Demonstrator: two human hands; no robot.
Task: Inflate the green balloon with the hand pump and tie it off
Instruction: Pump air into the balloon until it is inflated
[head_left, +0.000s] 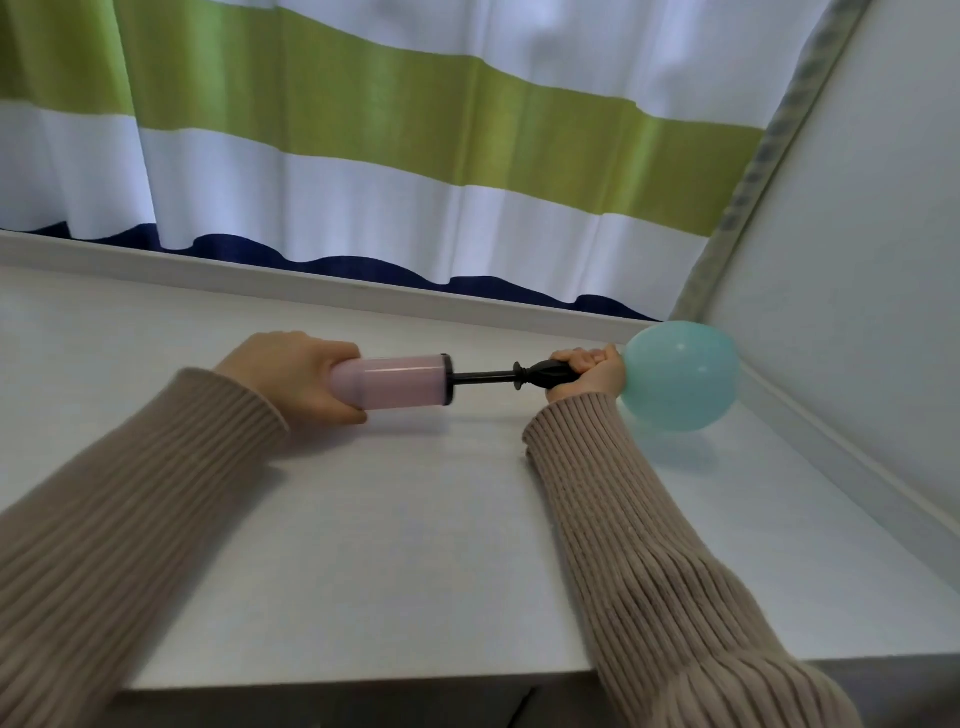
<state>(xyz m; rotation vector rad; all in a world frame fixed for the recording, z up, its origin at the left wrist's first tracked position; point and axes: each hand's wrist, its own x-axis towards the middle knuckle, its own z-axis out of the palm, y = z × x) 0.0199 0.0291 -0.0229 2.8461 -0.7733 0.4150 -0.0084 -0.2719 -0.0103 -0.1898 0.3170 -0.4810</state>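
Observation:
A pink hand pump (397, 382) lies level above the white table (363, 545). My left hand (291, 376) grips the pink barrel at its left end. A black rod runs right from the barrel to the black nozzle end (548, 374). My right hand (592, 371) grips that black end, where the neck of the balloon is hidden under my fingers. The pale green balloon (680, 375) swells out to the right of my right hand, partly inflated, and hangs just above the table near the right wall.
A striped white, green and navy curtain (415, 130) hangs behind the table's raised back ledge (311, 280). A white side wall (857, 260) stands close on the right, almost touching the balloon. The table's front edge runs near the bottom.

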